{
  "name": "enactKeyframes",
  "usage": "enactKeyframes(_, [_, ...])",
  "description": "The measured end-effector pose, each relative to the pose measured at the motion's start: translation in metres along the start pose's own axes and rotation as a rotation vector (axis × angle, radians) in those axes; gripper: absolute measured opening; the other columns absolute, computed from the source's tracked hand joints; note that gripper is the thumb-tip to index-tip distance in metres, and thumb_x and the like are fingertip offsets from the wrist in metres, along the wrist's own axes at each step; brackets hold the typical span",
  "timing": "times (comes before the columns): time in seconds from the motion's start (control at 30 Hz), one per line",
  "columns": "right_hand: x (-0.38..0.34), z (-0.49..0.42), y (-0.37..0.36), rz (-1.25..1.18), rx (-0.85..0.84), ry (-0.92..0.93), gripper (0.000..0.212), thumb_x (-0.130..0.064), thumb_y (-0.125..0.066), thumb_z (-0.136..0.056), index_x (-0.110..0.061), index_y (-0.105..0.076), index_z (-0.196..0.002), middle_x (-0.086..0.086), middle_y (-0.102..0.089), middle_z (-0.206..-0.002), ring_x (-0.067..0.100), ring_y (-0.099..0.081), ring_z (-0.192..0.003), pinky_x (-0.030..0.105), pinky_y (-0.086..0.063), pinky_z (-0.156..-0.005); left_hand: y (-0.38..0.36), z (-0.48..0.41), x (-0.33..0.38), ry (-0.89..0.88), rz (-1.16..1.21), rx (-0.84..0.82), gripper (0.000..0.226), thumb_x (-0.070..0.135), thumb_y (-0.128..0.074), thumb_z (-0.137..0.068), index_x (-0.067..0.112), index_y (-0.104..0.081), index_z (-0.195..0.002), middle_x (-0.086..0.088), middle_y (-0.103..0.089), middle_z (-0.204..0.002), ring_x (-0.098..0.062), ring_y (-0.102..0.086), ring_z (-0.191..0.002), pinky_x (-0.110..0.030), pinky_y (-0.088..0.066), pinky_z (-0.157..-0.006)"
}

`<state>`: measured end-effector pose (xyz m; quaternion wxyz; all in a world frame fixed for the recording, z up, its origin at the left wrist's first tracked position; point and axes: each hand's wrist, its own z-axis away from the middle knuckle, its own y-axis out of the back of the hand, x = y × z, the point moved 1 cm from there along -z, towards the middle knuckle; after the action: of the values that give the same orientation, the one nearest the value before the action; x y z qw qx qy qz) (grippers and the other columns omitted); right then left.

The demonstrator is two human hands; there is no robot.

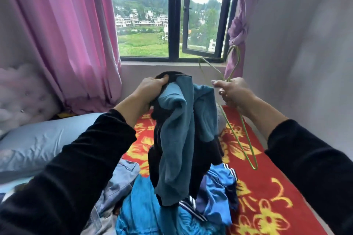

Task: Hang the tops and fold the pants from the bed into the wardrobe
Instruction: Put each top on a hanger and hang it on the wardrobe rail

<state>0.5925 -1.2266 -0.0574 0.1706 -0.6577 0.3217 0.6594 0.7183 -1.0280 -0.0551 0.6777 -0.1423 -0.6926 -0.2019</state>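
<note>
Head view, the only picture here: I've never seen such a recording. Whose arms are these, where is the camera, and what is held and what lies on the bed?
There is no machine here. A person wears a wide-angle camera on the head, looking forward and down, so the two black-sleeved arms are their own. The left hand grips a teal-and-black top by its upper end, lifted above the bed. The right hand holds a green wire hanger beside it. Below lie a red blanket with yellow flowers, a pile of blue clothes, a pale denim garment and a light blue pillow. Behind are a window and pink curtains.
</note>
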Motion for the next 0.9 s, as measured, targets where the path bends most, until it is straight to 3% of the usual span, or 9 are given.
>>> enactKeyframes(0.13, [0.004,0.033,-0.017,-0.187,-0.262,-0.016,0.053,-0.054,-0.075,-0.073,-0.008,-0.066,-0.097,-0.009,-0.028,-0.050,0.007,-0.022,-0.041,0.019,-0.020,-0.036,-0.012,-0.013,0.009,0.132,0.103,0.025,0.032,0.027,-0.059,-0.093,0.002,-0.062,-0.113,-0.013,-0.070,-0.102,-0.023,-0.067,-0.074,-0.030,-0.057,-0.061])
enactKeyframes(0.23, [0.005,0.056,-0.036,-0.183,-0.437,0.018,0.044,-0.053,-0.079,-0.069,-0.018,-0.054,-0.078,-0.007,-0.029,-0.054,0.006,-0.023,-0.043,0.018,-0.022,-0.037,-0.026,-0.012,0.014,0.167,0.115,-0.005,0.023,0.016,-0.047,-0.095,0.003,-0.063,-0.105,-0.015,-0.065,-0.097,-0.023,-0.062,-0.067,-0.027,-0.054,-0.050])
enactKeyframes(0.33, [-0.002,0.059,-0.045,-0.104,-0.316,0.142,0.026,-0.028,-0.081,-0.074,-0.012,-0.064,-0.084,-0.004,-0.060,-0.061,0.006,-0.055,-0.049,0.018,-0.040,-0.044,-0.027,-0.012,0.021,0.193,0.089,0.017,0.021,0.011,-0.045,-0.092,0.002,-0.063,-0.097,-0.017,-0.064,-0.088,-0.027,-0.063,-0.067,-0.037,-0.058,-0.052])
enactKeyframes(0.43, [-0.014,0.045,-0.044,-0.045,-0.051,0.178,0.020,-0.018,-0.066,-0.088,-0.009,-0.058,-0.072,0.001,-0.059,-0.066,0.016,-0.055,-0.063,0.025,-0.040,-0.052,-0.012,-0.006,0.022,0.184,0.033,-0.043,0.018,0.015,-0.046,-0.095,0.007,-0.061,-0.090,-0.013,-0.067,-0.077,-0.025,-0.067,-0.063,-0.039,-0.060,-0.056])
enactKeyframes(0.53, [-0.046,0.032,-0.040,-0.058,0.052,0.152,0.028,-0.026,-0.052,-0.096,-0.010,-0.055,-0.074,0.003,-0.056,-0.074,0.018,-0.054,-0.072,0.031,-0.047,-0.065,0.005,0.002,0.007,0.133,-0.021,-0.233,0.027,0.024,-0.042,-0.099,0.011,-0.061,-0.112,-0.006,-0.075,-0.097,-0.023,-0.072,-0.086,-0.041,-0.058,-0.077])
enactKeyframes(0.6, [-0.069,0.030,-0.044,0.032,0.028,0.194,0.027,-0.027,-0.050,-0.097,-0.014,-0.056,-0.073,0.001,-0.056,-0.073,0.015,-0.054,-0.068,0.025,-0.047,-0.061,0.011,0.004,-0.012,0.128,-0.020,-0.337,0.029,0.028,-0.048,-0.097,0.018,-0.061,-0.121,0.002,-0.070,-0.114,-0.023,-0.067,-0.104,-0.044,-0.052,-0.089])
enactKeyframes(0.73, [-0.079,0.029,-0.063,0.244,-0.025,0.233,0.030,-0.024,-0.049,-0.096,-0.014,-0.049,-0.068,0.001,-0.049,-0.067,0.012,-0.047,-0.060,0.023,-0.038,-0.050,-0.001,0.019,-0.064,0.137,-0.290,-0.393,0.051,0.032,-0.073,-0.075,0.031,-0.053,-0.121,0.000,-0.064,-0.115,-0.020,-0.061,-0.106,-0.038,-0.053,-0.075])
enactKeyframes(0.83, [-0.080,0.028,-0.070,0.245,-0.030,0.241,0.029,-0.025,-0.051,-0.095,-0.014,-0.049,-0.068,0.001,-0.049,-0.065,0.013,-0.048,-0.058,0.023,-0.039,-0.049,-0.019,0.026,-0.102,0.188,-0.498,-0.285,0.046,0.045,-0.072,-0.075,0.025,-0.051,-0.110,0.000,-0.061,-0.107,-0.017,-0.063,-0.093,-0.034,-0.057,-0.065])
enactKeyframes(0.9, [-0.083,0.027,-0.070,0.238,-0.029,0.263,0.029,-0.026,-0.051,-0.095,-0.014,-0.049,-0.068,0.000,-0.049,-0.064,0.012,-0.049,-0.057,0.021,-0.039,-0.047,-0.030,0.028,-0.114,0.170,-0.524,-0.224,0.042,0.054,-0.066,-0.076,0.025,-0.051,-0.103,0.000,-0.060,-0.104,-0.017,-0.062,-0.092,-0.036,-0.059,-0.068])
